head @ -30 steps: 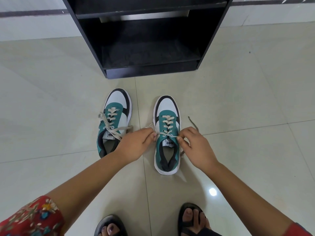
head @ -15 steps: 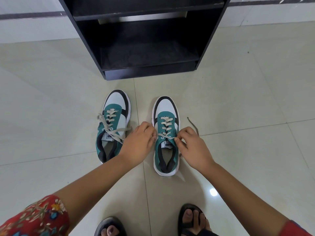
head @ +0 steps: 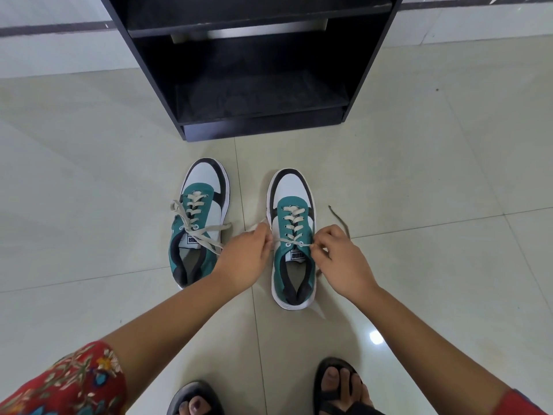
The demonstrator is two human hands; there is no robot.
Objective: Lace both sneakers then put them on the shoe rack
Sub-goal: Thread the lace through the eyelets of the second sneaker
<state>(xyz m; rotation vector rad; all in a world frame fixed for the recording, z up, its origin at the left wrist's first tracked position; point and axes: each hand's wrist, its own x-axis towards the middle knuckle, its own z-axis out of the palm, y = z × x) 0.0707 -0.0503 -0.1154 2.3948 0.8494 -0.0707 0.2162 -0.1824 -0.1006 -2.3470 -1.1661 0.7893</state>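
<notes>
Two teal, white and black sneakers stand side by side on the tiled floor, toes toward the rack. The left sneaker (head: 200, 217) has its beige lace threaded, with loose ends lying across it. The right sneaker (head: 294, 235) is laced to the top eyelets. My left hand (head: 244, 259) pinches the lace end at that shoe's left side. My right hand (head: 339, 259) pinches the other end of the lace (head: 341, 221), whose tail trails onto the floor. The black shoe rack (head: 257, 64) stands just beyond, its shelves bare.
My two feet in black sandals (head: 338, 384) stand at the bottom edge. Pale floor tiles (head: 434, 175) spread on both sides of the rack. A white wall base with a dark stripe (head: 54, 28) runs behind.
Both hands have drawn slightly apart, pulling the right sneaker's lace ends outward. The sneakers have stayed put.
</notes>
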